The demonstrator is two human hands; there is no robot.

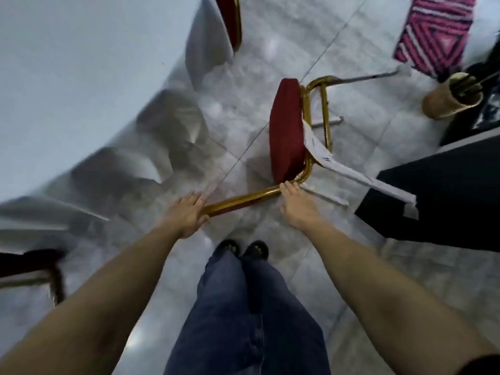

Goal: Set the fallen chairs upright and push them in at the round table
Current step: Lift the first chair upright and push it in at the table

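A fallen chair [286, 131] with a red cushioned seat and a gold metal frame lies on its side on the grey tiled floor, its legs pointing right. My left hand [188, 212] grips the gold backrest bar at its near left end. My right hand [295, 207] holds the same bar close to the bend below the seat. The round table [67, 77], under a pale cloth that hangs in folds, fills the left side. A second red and gold chair [230, 17] stands at the table's far edge. Part of a third chair [29, 269] shows at the lower left.
A dark cloth-covered piece of furniture [446, 201] stands right of the fallen chair. A pink and white patterned rug [435, 33] lies at the top right, with a tan basket [451, 96] holding dark items near it. My legs and shoes [243, 247] are just behind my hands.
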